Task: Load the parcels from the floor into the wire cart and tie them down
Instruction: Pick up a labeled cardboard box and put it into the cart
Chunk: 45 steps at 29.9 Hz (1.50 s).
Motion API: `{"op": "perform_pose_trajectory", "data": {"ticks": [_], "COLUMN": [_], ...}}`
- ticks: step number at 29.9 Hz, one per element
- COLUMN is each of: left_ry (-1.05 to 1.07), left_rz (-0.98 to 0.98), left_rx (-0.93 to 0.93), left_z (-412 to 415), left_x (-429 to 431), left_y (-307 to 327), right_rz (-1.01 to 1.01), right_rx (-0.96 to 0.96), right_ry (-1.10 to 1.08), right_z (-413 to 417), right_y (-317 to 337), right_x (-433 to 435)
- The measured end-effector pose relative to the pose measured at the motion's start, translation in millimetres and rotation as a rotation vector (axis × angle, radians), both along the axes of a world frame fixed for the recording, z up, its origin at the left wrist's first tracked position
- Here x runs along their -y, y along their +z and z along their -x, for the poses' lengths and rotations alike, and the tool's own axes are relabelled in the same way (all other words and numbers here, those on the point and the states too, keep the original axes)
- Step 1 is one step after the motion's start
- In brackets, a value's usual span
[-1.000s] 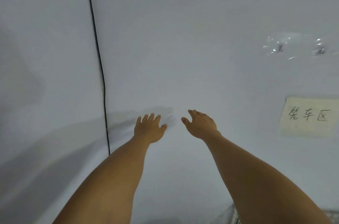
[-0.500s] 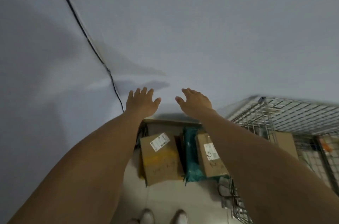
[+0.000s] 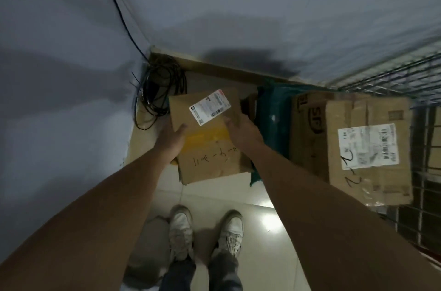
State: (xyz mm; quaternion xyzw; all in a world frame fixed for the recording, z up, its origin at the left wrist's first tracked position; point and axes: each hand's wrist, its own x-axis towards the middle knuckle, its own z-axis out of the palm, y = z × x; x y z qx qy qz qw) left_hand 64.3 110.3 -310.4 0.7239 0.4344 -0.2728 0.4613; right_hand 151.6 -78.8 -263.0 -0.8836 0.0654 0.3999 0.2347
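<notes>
A small cardboard parcel (image 3: 210, 145) with a white label, yellow tape and handwritten numbers lies on the tiled floor in the corner. My left hand (image 3: 170, 141) grips its left edge with the thumb on top. My right hand (image 3: 241, 131) holds its right edge. To the right stands a teal plastic-wrapped parcel (image 3: 272, 119), then a larger cardboard parcel (image 3: 353, 147) with a label. The wire cart (image 3: 427, 128) is at the far right, its mesh side next to the larger parcel.
A coil of black cable (image 3: 160, 92) lies in the corner left of the small parcel, with one cable running up the grey wall (image 3: 238, 4). My two white shoes (image 3: 205, 231) stand on the glossy floor tiles just before the parcels.
My view has swung down from the wall to the floor. Both hands, held open in the air before, have dropped onto the small parcel's sides.
</notes>
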Motion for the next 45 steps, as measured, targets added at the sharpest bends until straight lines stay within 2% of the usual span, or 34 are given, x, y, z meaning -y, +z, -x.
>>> {"op": "perform_pose_trajectory", "data": {"ticks": [4, 10, 14, 21, 27, 35, 41, 45], "left_ry": [0.152, 0.264, 0.325, 0.332, 0.256, 0.237, 0.206, 0.165], "left_rz": [0.047, 0.078, 0.150, 0.122, 0.134, 0.062, 0.001, -0.046], "left_rx": [-0.057, -0.049, 0.040, 0.078, 0.152, 0.294, 0.423, 0.539], "left_z": [17, 30, 30, 33, 20, -21, -37, -40], "left_x": [11, 23, 18, 14, -3, -27, -29, -15], "left_y": [-65, -110, -119, -83, 0, 152, 292, 408], "right_rz": [-0.021, 0.023, -0.056, -0.009, -0.031, -0.118, -0.165, -0.208], "right_rx": [-0.083, -0.214, -0.149, -0.097, -0.025, 0.126, 0.260, 0.361], "right_ry": [-0.234, -0.385, -0.478, -0.443, -0.475, -0.378, -0.329, -0.327], "right_z": [7, 18, 19, 35, 37, -14, -25, -22], "right_y": [-64, -126, -142, -121, -48, 113, 248, 354], "right_x": [11, 28, 32, 31, 21, 4, 7, 19]}}
